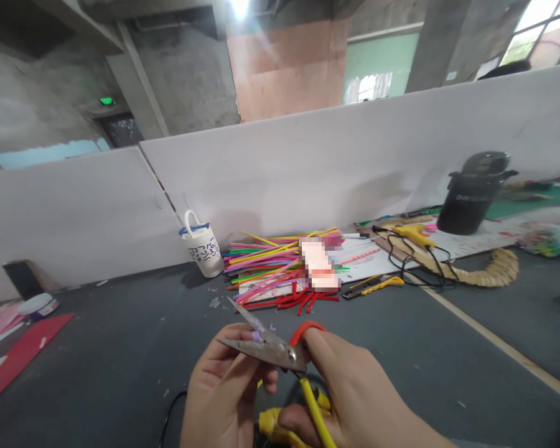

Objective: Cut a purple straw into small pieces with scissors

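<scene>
Right hand (350, 379) grips scissors (280, 353), 2 blades (249, 350) apart; left hand (228, 382) pinches purple bit (256, 336) between blades. Yellow tool (271, 420) below scissors, coloured sticks (264, 256) beyond.

At 7 o'clock, the left hand (221, 389) is bare, with slim fingers (271, 378), rounded at the tips, and fine creases along their inner side. At 5 o'clock, the right hand (354, 379) is bare as well, its back broad and smooth, its thumb (297, 422) blunt-ended. Between 4 and 5 o'clock, the right forearm (408, 423) widens gently, bare as far as it clearly shows. Finer detail of the nails is too blurred to tell.
</scene>
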`<state>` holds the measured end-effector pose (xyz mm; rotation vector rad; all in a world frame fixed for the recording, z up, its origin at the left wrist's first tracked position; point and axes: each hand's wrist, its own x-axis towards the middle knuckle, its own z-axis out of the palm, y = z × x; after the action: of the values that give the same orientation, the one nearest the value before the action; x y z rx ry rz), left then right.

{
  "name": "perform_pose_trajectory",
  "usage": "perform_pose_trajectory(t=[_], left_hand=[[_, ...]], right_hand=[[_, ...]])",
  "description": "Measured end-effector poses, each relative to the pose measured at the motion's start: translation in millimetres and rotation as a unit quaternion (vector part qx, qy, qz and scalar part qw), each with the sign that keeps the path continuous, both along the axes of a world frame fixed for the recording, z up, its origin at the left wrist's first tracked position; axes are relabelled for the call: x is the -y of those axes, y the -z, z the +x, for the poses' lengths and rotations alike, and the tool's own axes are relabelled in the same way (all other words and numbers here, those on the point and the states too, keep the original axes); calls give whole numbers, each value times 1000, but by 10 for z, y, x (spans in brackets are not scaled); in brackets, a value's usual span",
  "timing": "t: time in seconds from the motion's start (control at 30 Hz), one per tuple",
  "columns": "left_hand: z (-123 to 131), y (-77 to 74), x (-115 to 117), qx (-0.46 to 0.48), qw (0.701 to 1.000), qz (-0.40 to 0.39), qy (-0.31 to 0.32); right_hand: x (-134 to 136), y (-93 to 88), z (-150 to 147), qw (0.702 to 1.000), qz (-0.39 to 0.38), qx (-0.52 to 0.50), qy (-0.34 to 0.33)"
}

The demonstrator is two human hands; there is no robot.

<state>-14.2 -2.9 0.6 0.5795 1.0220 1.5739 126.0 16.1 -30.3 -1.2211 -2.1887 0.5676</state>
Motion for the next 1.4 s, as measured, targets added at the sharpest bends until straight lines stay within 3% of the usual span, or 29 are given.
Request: perform_pose_trajectory(t=[0.87,1.17,1.4], left_hand=[[11,52,14,-3,1000,3,-15],[-23,52,7,3,1000,-1,11],[-42,63,10,-33,999,37,11]], right_hand=[[51,43,-25,999,-19,31,22],[41,24,-53,996,-49,64,29],[20,19,-49,995,-47,76,40]])
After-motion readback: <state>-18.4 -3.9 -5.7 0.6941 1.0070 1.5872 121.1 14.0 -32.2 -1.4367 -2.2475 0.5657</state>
